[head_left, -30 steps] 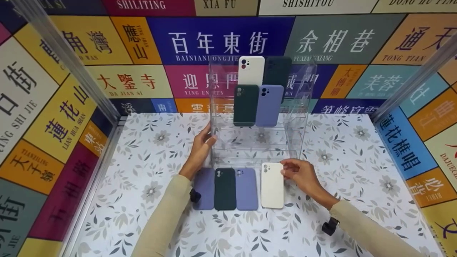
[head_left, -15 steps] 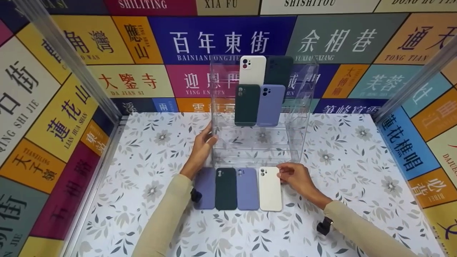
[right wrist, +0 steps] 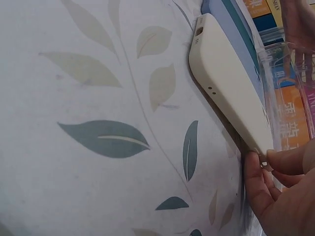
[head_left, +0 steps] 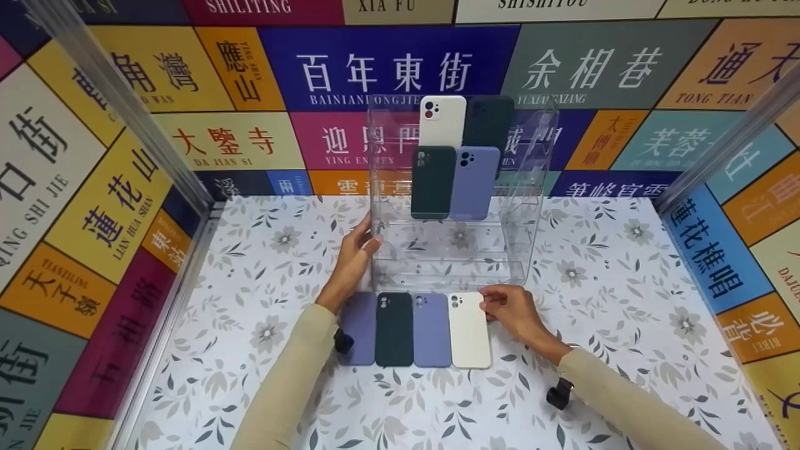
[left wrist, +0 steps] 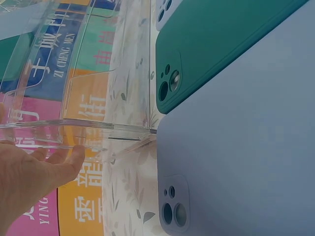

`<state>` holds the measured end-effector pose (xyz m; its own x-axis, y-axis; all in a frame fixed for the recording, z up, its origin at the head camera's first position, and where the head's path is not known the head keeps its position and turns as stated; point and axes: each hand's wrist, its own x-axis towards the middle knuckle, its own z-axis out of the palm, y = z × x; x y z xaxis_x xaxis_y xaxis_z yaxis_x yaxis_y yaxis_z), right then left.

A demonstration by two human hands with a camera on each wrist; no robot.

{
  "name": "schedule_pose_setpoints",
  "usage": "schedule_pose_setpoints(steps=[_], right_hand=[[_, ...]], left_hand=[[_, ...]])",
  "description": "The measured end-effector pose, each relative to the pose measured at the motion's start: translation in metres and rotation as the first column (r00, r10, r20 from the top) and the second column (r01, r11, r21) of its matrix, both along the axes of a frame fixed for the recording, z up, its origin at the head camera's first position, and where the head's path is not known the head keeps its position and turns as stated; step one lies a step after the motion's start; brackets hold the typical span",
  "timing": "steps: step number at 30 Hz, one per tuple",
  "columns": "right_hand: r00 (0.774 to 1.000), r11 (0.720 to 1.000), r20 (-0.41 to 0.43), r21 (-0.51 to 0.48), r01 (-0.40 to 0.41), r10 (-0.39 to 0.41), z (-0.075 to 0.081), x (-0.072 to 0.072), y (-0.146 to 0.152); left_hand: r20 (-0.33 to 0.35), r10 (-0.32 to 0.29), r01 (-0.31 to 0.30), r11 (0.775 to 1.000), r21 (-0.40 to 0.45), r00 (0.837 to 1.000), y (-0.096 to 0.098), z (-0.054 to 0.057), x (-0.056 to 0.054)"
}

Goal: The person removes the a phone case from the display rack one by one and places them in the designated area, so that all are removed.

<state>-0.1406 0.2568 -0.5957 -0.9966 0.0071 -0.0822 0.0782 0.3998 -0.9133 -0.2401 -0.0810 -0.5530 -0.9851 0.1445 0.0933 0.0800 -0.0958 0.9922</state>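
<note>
My right hand (head_left: pixel 515 312) pinches the top right corner of a cream-white phone case (head_left: pixel 470 331) between thumb and fingertips. In the right wrist view that white phone case (right wrist: pixel 226 78) tilts a little, a dark shadow under its near edge. To its left lie a lavender phone case (head_left: pixel 432 331), a dark green one (head_left: pixel 394 331) and another lavender one (head_left: pixel 358 331), side by side. My left hand (head_left: pixel 350 262) holds the left side of a clear acrylic display stand (head_left: pixel 437 269), as the left wrist view also shows, with its thumb (left wrist: pixel 76 160) by the stand's edge.
Higher on the stand lean a white case (head_left: pixel 442 128), two dark green cases (head_left: pixel 432 187) and a lavender case (head_left: pixel 475 184). The stand's lower tiers are bare. Sign-patterned walls (head_left: pixel 387 62) enclose the leaf-print tabletop (head_left: pixel 269 375) at the back and sides.
My right hand has slid the white phone case left, from a gap to right beside the lavender case. My left hand has stayed at the stand.
</note>
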Motion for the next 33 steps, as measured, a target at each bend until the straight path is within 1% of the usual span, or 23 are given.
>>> schedule_pose_setpoints(steps=[6, 13, 18, 20, 23, 25, 33], right_hand=[[1.000, 0.999, 0.001, 0.033, 0.017, -0.017, 0.001, -0.001, -0.003], [0.999, 0.998, -0.018, 0.058, 0.036, -0.035, 0.001, -0.001, -0.010], [0.999, 0.997, -0.014, 0.064, 0.040, -0.039, -0.001, 0.000, -0.016], [0.999, 0.996, -0.019, 0.083, 0.037, -0.035, 0.000, 0.000, -0.017], [0.998, 0.992, -0.054, 0.122, 0.032, -0.026, 0.005, 0.000, -0.016], [0.996, 0.989, -0.082, 0.146, 0.030, -0.018, 0.011, 0.000, -0.014], [0.989, 0.988, -0.145, 0.141, 0.055, -0.034, 0.040, -0.007, -0.005]], left_hand=[[0.004, 0.001, -0.001, 1.000, -0.011, 1.000, 0.001, 0.001, 0.001], [-0.005, 0.002, -0.002, 1.000, -0.014, 1.000, 0.000, 0.000, 0.001], [0.010, 0.004, -0.004, 1.000, 0.005, 1.000, 0.001, 0.001, 0.001], [0.013, 0.008, -0.008, 1.000, 0.012, 1.000, 0.001, 0.000, 0.000], [0.010, 0.008, -0.009, 1.000, 0.011, 1.000, 0.002, 0.000, 0.000], [0.008, 0.010, -0.010, 1.000, 0.013, 1.000, 0.002, 0.000, 0.000], [0.013, 0.009, -0.009, 1.000, 0.015, 1.000, 0.001, 0.001, 0.001]])
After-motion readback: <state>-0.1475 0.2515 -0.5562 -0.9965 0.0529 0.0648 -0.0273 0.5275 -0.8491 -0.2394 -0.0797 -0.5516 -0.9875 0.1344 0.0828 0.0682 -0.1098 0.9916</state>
